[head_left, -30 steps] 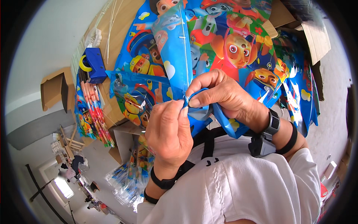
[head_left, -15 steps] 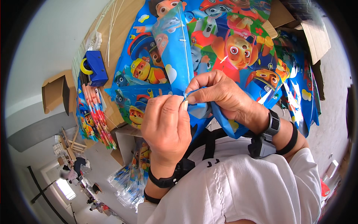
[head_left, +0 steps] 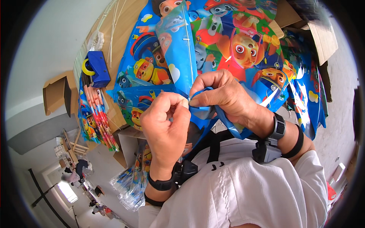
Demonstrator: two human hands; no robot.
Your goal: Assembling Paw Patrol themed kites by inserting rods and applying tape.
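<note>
A glossy blue plastic kite (head_left: 152,64), printed with cartoon dogs, lies spread before me. Its folded flap (head_left: 178,49) has a thin white rod along the edge and narrows down to my fingers. My right hand (head_left: 224,95) pinches the flap's tip between thumb and forefinger, with a bunched blue strip (head_left: 226,119) hanging beneath the palm. Against those fingertips, my left hand (head_left: 167,119) is closed in a pinch with its other fingers curled. Whatever lies between the left thumb and forefinger is too small to make out.
On the wooden table (head_left: 123,22) at left stand a blue tape dispenser (head_left: 99,68) and thin white rods (head_left: 113,34). Rolled printed plastic (head_left: 99,117) lies nearer. Cardboard boxes (head_left: 59,93) flank both sides. More printed sheets (head_left: 310,83) hang at right; clear-wrapped packs (head_left: 131,182) sit below left.
My left hand has turned and dropped slightly, its fingers curling in more tightly. The right hand stays nearly in place, still pinching the flap's tip.
</note>
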